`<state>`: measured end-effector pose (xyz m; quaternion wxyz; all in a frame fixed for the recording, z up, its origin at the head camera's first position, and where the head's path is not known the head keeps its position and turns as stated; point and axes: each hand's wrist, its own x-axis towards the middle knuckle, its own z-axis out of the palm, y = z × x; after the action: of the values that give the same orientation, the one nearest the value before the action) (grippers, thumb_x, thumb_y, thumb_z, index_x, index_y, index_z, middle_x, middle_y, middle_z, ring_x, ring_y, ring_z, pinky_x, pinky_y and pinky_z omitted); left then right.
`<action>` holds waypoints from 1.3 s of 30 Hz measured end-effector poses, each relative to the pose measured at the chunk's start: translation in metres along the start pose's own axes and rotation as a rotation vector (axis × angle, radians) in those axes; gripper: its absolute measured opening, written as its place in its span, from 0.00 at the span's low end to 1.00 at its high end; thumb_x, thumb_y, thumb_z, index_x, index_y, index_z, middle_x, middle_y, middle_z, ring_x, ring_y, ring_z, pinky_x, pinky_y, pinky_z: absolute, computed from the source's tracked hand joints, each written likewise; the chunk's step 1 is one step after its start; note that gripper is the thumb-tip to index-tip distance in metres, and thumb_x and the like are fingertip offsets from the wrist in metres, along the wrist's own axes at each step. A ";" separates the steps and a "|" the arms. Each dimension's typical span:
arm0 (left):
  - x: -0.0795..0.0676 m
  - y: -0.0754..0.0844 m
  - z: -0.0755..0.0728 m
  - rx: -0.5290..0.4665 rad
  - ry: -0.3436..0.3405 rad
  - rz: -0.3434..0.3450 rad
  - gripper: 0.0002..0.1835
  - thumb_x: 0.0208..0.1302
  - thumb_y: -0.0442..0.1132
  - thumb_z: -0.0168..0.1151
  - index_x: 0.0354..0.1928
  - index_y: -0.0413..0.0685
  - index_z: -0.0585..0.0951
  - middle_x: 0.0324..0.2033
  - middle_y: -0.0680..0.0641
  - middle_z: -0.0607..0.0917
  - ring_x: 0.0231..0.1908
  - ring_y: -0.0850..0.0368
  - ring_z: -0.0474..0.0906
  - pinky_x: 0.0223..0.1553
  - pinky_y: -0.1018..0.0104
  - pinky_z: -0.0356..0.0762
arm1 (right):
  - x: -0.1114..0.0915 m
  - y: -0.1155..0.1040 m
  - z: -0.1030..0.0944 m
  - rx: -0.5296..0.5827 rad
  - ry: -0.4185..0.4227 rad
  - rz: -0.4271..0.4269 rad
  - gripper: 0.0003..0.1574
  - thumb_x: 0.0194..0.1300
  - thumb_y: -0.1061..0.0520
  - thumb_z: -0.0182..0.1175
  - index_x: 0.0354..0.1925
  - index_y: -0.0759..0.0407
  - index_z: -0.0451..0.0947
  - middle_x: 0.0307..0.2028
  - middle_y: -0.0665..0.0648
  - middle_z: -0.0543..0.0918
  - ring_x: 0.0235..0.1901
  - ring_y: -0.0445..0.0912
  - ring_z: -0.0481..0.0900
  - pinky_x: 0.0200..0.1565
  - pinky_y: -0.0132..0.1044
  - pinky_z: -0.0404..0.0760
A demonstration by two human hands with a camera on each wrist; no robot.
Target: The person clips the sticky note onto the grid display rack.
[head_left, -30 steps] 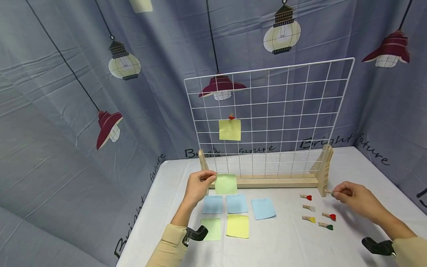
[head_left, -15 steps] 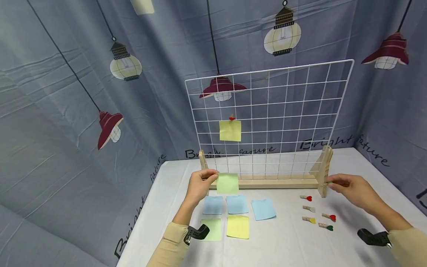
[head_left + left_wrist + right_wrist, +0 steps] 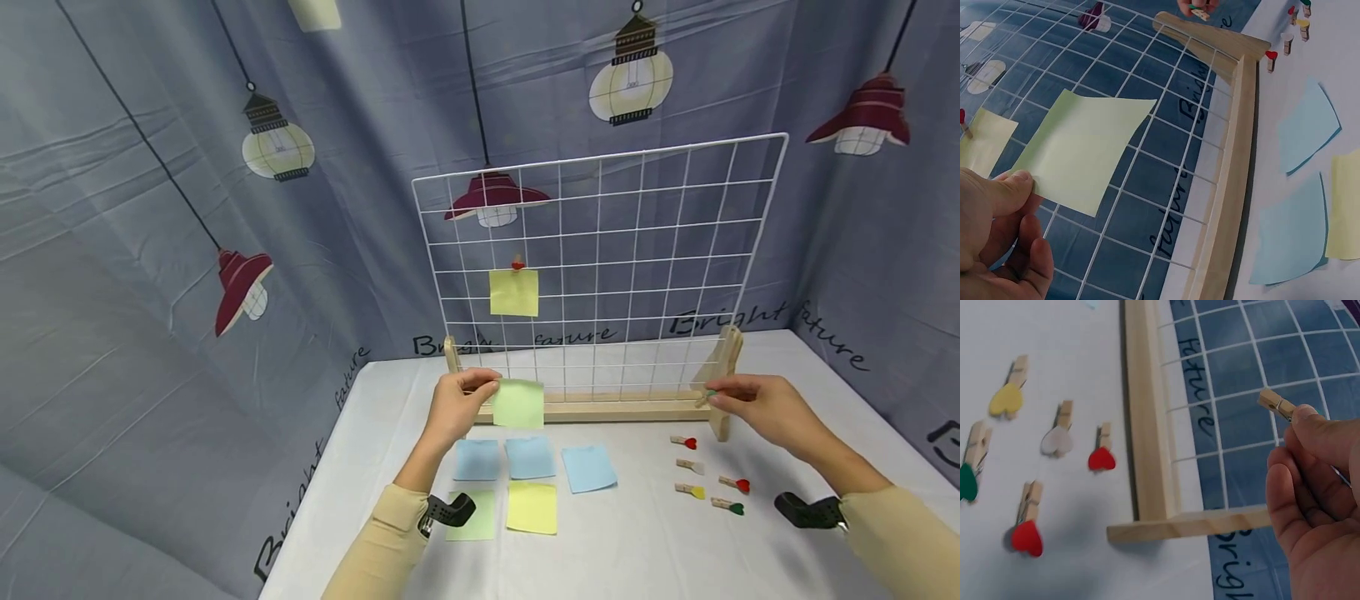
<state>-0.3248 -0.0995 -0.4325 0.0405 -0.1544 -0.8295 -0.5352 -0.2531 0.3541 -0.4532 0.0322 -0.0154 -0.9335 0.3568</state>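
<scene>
Between thumb and fingers my left hand (image 3: 456, 404) pinches a pale green sticky note (image 3: 519, 403) by its left edge, in front of the lower left of a white wire grid (image 3: 617, 271). The left wrist view shows that green note (image 3: 1090, 150) held up before the wires. A small wooden clothespin (image 3: 1277, 404) is pinched in my right hand (image 3: 765, 408), near the grid's right wooden foot (image 3: 724, 375); a bit of green shows at the fingertips. Higher on the grid, a red-heart clothespin (image 3: 518, 263) holds a yellow sticky note (image 3: 513, 293).
Blue sticky notes (image 3: 589, 469) lie on the white table, with a yellow note (image 3: 532, 508) and another green note (image 3: 472, 517) nearer. Several heart clothespins (image 3: 690, 491) lie at right. The grid stands in a wooden base (image 3: 622, 411); a lamp-print curtain (image 3: 360, 250) hangs behind.
My right hand has moved left and up with the clothespin, past the grid's right foot. The left hand has lifted the green note slightly up and to the right.
</scene>
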 end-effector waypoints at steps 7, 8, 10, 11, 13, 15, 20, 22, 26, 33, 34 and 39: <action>0.009 0.005 0.008 -0.004 0.026 0.033 0.07 0.68 0.42 0.70 0.46 0.54 0.90 0.40 0.52 0.91 0.43 0.58 0.86 0.50 0.56 0.83 | 0.006 -0.016 -0.005 0.020 0.005 -0.044 0.30 0.75 0.48 0.62 0.64 0.68 0.77 0.58 0.73 0.82 0.54 0.63 0.82 0.47 0.50 0.85; 0.010 0.006 0.009 0.000 0.029 0.041 0.07 0.68 0.42 0.70 0.45 0.54 0.90 0.39 0.51 0.91 0.43 0.58 0.86 0.50 0.56 0.83 | 0.007 -0.019 -0.006 0.024 0.007 -0.047 0.29 0.75 0.48 0.62 0.63 0.68 0.78 0.58 0.73 0.82 0.53 0.63 0.82 0.47 0.49 0.85; 0.013 0.009 0.011 0.007 0.035 0.050 0.06 0.68 0.43 0.70 0.44 0.55 0.90 0.39 0.52 0.91 0.43 0.58 0.86 0.50 0.56 0.83 | 0.009 -0.023 -0.006 0.033 0.007 -0.048 0.29 0.75 0.48 0.62 0.63 0.68 0.78 0.57 0.72 0.83 0.53 0.62 0.82 0.46 0.45 0.85; 0.014 0.010 0.011 0.012 0.038 0.057 0.05 0.68 0.43 0.70 0.44 0.55 0.90 0.39 0.52 0.91 0.43 0.58 0.86 0.51 0.56 0.83 | 0.010 -0.025 -0.007 0.039 0.006 -0.051 0.30 0.75 0.47 0.62 0.63 0.68 0.79 0.57 0.72 0.83 0.53 0.61 0.83 0.45 0.44 0.85; 0.016 0.013 0.012 0.019 0.040 0.062 0.05 0.69 0.43 0.70 0.43 0.55 0.90 0.40 0.52 0.91 0.44 0.58 0.86 0.52 0.56 0.83 | 0.012 -0.030 -0.007 0.052 0.004 -0.048 0.30 0.75 0.46 0.62 0.62 0.66 0.79 0.56 0.70 0.84 0.52 0.60 0.83 0.44 0.41 0.85; 0.019 0.016 0.013 0.020 0.042 0.070 0.05 0.69 0.43 0.69 0.44 0.55 0.89 0.41 0.52 0.91 0.44 0.57 0.86 0.53 0.55 0.83 | 0.015 -0.034 -0.006 0.063 0.009 -0.052 0.30 0.75 0.45 0.62 0.63 0.66 0.79 0.56 0.70 0.84 0.52 0.59 0.83 0.45 0.41 0.85; 0.025 0.025 0.017 0.019 0.044 0.087 0.05 0.69 0.43 0.69 0.44 0.56 0.89 0.41 0.52 0.90 0.45 0.57 0.86 0.53 0.55 0.83 | 0.019 -0.043 -0.006 0.089 0.040 -0.083 0.28 0.76 0.47 0.61 0.63 0.64 0.80 0.58 0.70 0.83 0.54 0.61 0.83 0.44 0.35 0.84; 0.027 0.028 0.019 0.019 0.046 0.094 0.05 0.69 0.44 0.69 0.44 0.56 0.89 0.41 0.52 0.90 0.45 0.58 0.85 0.52 0.56 0.83 | 0.020 -0.047 -0.007 0.097 0.049 -0.096 0.27 0.76 0.48 0.61 0.63 0.64 0.80 0.58 0.70 0.83 0.53 0.61 0.82 0.42 0.27 0.82; 0.031 0.035 0.024 0.013 0.054 0.122 0.05 0.70 0.44 0.69 0.43 0.56 0.89 0.39 0.52 0.90 0.43 0.58 0.85 0.50 0.57 0.83 | 0.023 -0.056 -0.009 0.098 0.061 -0.118 0.25 0.76 0.51 0.61 0.63 0.64 0.80 0.56 0.69 0.84 0.52 0.60 0.82 0.40 0.20 0.77; 0.039 0.044 0.032 0.006 0.081 0.126 0.04 0.69 0.44 0.69 0.42 0.56 0.90 0.38 0.53 0.90 0.40 0.60 0.83 0.44 0.61 0.82 | 0.030 -0.075 -0.016 0.125 0.074 -0.116 0.24 0.76 0.48 0.61 0.63 0.60 0.81 0.59 0.67 0.84 0.55 0.58 0.82 0.40 0.21 0.78; 0.040 0.046 0.033 0.008 0.086 0.125 0.04 0.69 0.44 0.69 0.42 0.56 0.90 0.38 0.53 0.90 0.40 0.60 0.83 0.43 0.62 0.81 | 0.031 -0.077 -0.017 0.127 0.074 -0.113 0.25 0.76 0.47 0.61 0.63 0.59 0.81 0.59 0.67 0.84 0.55 0.58 0.81 0.40 0.22 0.78; 0.047 0.053 0.039 0.000 0.097 0.126 0.04 0.69 0.43 0.70 0.42 0.56 0.90 0.38 0.53 0.90 0.39 0.61 0.83 0.43 0.65 0.81 | 0.036 -0.088 -0.021 0.117 0.078 -0.108 0.26 0.76 0.46 0.60 0.64 0.58 0.80 0.58 0.66 0.84 0.53 0.57 0.82 0.45 0.33 0.81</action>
<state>-0.3499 -0.0342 -0.3914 0.1142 -0.1802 -0.8152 -0.5384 -0.2879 0.3040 -0.3775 0.0889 0.0231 -0.9086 0.4074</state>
